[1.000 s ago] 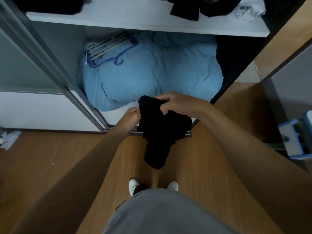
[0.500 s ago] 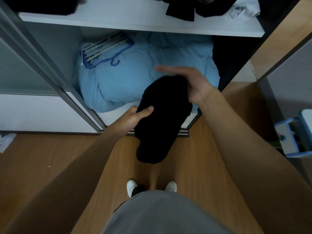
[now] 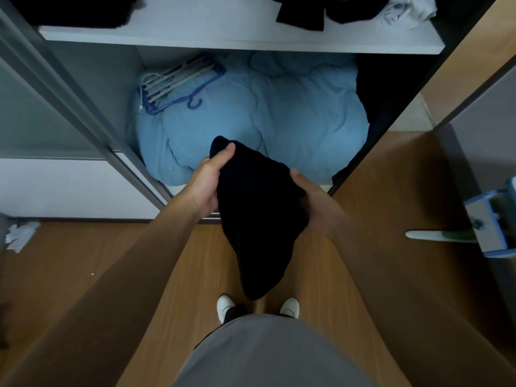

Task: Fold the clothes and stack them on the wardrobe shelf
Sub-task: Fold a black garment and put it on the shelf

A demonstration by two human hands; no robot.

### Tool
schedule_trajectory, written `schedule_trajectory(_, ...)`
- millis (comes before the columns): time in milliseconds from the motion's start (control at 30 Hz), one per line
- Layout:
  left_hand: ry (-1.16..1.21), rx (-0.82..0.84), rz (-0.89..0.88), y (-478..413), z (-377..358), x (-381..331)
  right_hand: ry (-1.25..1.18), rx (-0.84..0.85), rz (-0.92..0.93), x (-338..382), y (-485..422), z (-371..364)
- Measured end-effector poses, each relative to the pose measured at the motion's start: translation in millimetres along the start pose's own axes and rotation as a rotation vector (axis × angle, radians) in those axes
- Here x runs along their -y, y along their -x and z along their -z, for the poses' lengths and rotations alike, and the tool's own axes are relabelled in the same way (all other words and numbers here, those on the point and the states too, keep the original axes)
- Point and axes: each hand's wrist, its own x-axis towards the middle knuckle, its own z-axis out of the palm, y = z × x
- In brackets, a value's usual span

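Observation:
A black garment (image 3: 257, 219) hangs between my hands in front of the open wardrobe, its lower end dangling above my shoes. My left hand (image 3: 208, 181) grips its upper left corner, thumb on top. My right hand (image 3: 310, 199) holds its right edge from underneath, mostly hidden by the cloth. The white wardrobe shelf (image 3: 217, 29) runs along the top, with a dark folded pile (image 3: 75, 9) at its left and loose black clothes (image 3: 321, 9) and a white cloth (image 3: 407, 12) at its right.
A light blue duvet (image 3: 265, 118) fills the compartment below the shelf, with blue and white hangers (image 3: 178, 82) lying on it. A sliding door frame (image 3: 69, 93) slants at left. A blue and white object (image 3: 494, 219) stands at right on the wooden floor (image 3: 83, 261).
The garment has dropped lower and hangs longer. My right hand came off the top of it and now supports its right edge; my left hand moved up to the top corner.

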Motion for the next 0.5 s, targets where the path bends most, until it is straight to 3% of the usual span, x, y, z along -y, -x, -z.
schedule_trajectory(167, -0.182, -0.149, -0.033, -6, 8, 4, 0.421, -0.129, 0.123, 30, 6, 0)
schedule_trajectory(233, -0.184, -0.124, 0.013, -5, 10, 4, 0.357, -0.184, 0.178, 43, 5, 3)
schedule_trajectory(333, -0.006, -0.021, 0.151, -1, 10, 2, 0.156, -0.012, 0.203, 47, 8, 5)
schedule_trajectory(400, 0.057, 0.054, 0.183, 0, 6, -3, 0.311, 0.054, 0.153, 32, 10, 4)
schedule_trajectory(500, -0.005, 0.103, 0.181, 2, -1, -14, 0.567, -0.017, 0.147, 11, 9, -6)
